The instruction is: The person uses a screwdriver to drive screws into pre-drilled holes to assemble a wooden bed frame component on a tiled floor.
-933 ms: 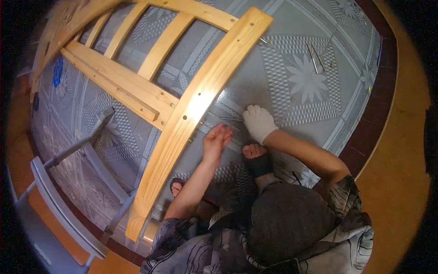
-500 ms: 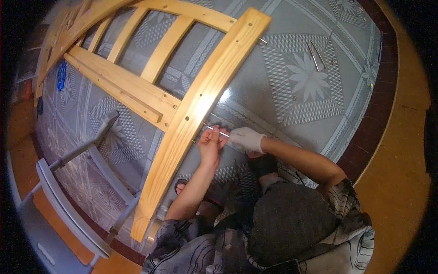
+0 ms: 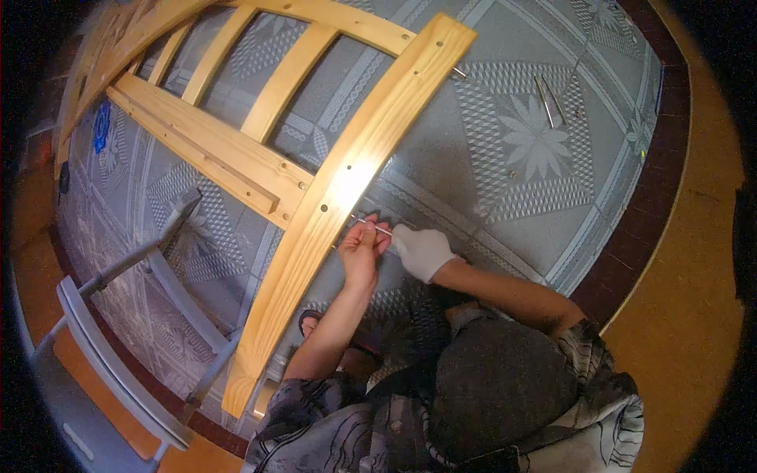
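Floor: patterned grey tile is spreading out on both sides of the wooden post, which we are using as our landmark.
Ladder-like frame: it is lying to the left of the post, its rails meeting the post's left edge; since the earlier views it is holding practically the same place.
Folding chair: grey, it is standing to the left of the post's lower end, and we are leaving it alone.
Right hand: gloved in white, it was well apart from our other hand in the earliest view; now, right of the post, we are closing its fingers around the thin rod's outer end, though the glove is hiding the exact hold.
Left hand: bare, just right of the post, we are pinching the rod between thumb and fingers.
Thin rod: right of the post, it is pointing at the post's right edge; we cannot tell whether its tip is touching. With both hands now holding it, we are apparently steadying and aligning it.
Metal pins: two are lying well to the right of the post's upper end, untouched.
Bolt: it is protruding from the post's right edge, near the upper end.
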The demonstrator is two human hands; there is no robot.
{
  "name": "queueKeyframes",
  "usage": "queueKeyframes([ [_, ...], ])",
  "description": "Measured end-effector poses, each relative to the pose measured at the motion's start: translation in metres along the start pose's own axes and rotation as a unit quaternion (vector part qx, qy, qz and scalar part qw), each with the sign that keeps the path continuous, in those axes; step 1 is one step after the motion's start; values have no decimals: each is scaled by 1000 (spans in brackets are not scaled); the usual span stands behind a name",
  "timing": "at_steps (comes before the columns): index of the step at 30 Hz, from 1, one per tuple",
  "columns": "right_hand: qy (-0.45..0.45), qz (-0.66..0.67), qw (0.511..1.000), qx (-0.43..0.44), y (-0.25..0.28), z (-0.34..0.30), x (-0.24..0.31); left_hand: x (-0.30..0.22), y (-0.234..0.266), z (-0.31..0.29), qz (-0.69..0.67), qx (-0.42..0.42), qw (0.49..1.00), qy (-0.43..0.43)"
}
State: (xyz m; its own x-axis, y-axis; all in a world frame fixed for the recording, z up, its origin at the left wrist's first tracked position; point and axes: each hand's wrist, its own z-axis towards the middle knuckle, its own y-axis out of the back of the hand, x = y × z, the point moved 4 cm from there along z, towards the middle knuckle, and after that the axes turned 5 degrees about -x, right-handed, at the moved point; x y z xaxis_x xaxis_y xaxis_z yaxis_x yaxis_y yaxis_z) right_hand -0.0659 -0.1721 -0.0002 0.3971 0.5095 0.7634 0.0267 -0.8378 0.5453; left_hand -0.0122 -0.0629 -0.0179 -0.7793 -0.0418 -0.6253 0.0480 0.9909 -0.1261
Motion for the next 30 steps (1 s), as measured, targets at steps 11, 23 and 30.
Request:
queueKeyframes([
  [11,-11,205,926,316,10,0,-14,2,6,2,-20,34,999,-23],
  [23,-72,126,899,412,10,0,22,2,11,-2,-53,72,996,8],
  [30,22,-278,948,156,3,-1,13,-3,9,0,-23,55,998,32],
])
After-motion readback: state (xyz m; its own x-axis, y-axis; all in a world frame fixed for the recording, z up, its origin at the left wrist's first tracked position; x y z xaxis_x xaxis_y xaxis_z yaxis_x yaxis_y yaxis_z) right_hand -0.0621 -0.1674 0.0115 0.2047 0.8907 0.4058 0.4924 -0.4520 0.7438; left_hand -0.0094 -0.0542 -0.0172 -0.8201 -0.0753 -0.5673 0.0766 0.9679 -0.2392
